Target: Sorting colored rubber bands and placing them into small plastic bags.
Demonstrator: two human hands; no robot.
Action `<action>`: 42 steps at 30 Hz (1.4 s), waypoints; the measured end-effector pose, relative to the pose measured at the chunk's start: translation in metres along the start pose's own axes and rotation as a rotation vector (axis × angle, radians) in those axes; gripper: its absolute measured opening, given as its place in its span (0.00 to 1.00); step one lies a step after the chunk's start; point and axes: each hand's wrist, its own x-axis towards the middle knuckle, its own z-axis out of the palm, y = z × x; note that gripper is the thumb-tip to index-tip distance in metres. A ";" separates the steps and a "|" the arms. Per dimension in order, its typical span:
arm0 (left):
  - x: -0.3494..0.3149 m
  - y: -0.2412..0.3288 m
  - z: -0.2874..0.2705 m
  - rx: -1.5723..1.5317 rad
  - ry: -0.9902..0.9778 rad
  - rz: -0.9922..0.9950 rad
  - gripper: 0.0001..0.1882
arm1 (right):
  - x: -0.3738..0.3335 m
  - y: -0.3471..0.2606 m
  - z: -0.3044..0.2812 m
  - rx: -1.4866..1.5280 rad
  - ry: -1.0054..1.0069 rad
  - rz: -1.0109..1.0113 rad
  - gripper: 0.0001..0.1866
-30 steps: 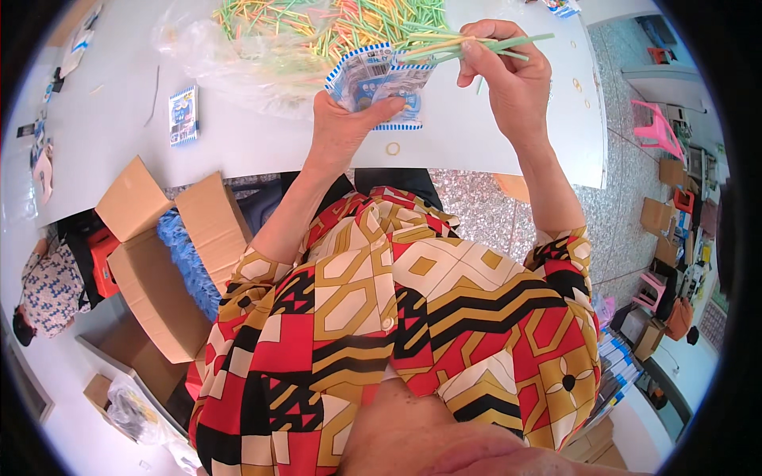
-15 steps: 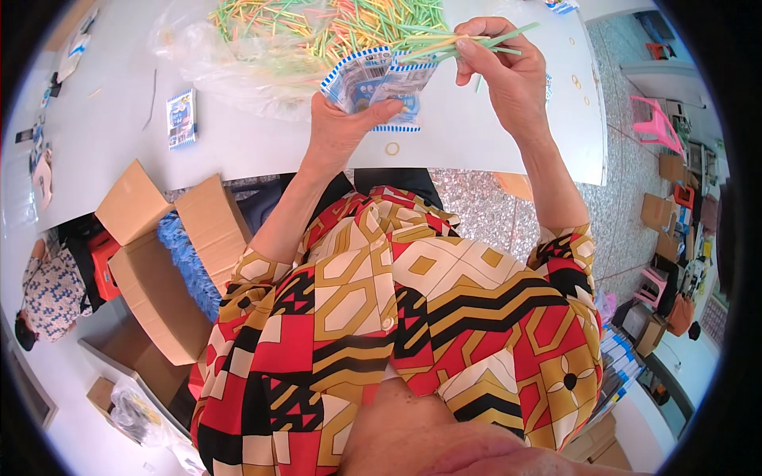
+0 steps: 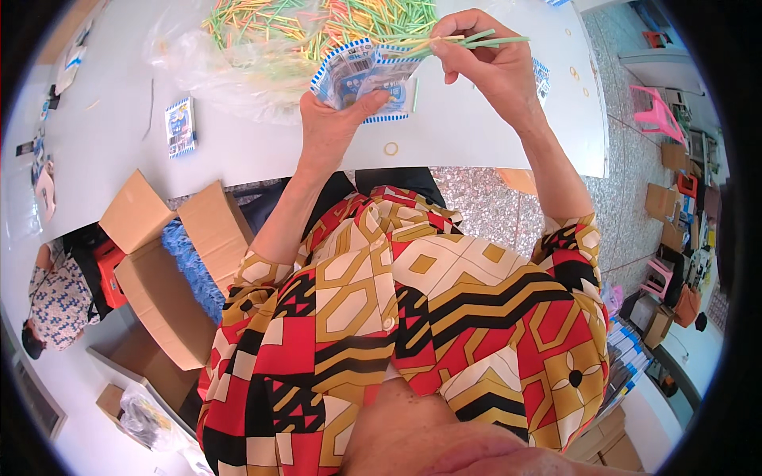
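"So, what is the left hand [image 3: 337,119] doing?"

"It holds a blue-and-white packet [image 3: 355,70] above the near part of the table [image 3: 254,147]. The thumb lies across the front and the fingers are behind, mostly hidden."

"And the right hand [image 3: 494,75]?"

"That one is up to the right of the packet, thumb and fingers pinched together on a small bunch of sticks [image 3: 417,45], pale green and yellow. One end pokes out to the right past the fingers; the other points left, to the packet's upper right edge."

"Are they inside it?"

"I can't tell; the ends overlap that edge. Another green stick [image 3: 416,95] shows just beside the packet's right side."

"What lies beyond?"

"On the far side there's a big heap of coloured sticks [image 3: 377,22], green, yellow and pink, with a crumpled clear bag [image 3: 214,75] around its left and near side."

"Anything else on the table?"

"A second packet [image 3: 180,127] lies well to the left, and another blue-and-white one [image 3: 541,78] shows partly behind the right hand. A rubber band [image 3: 386,148] sits near the table's near edge."

"And off it?"

"An open cardboard box [image 3: 163,309] at the near left, with something blue and fluffy [image 3: 194,266] in it."
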 end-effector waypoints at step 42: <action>0.017 -0.017 -0.011 0.089 -0.183 0.008 0.20 | 0.036 -0.021 0.011 -0.304 -0.480 0.012 0.20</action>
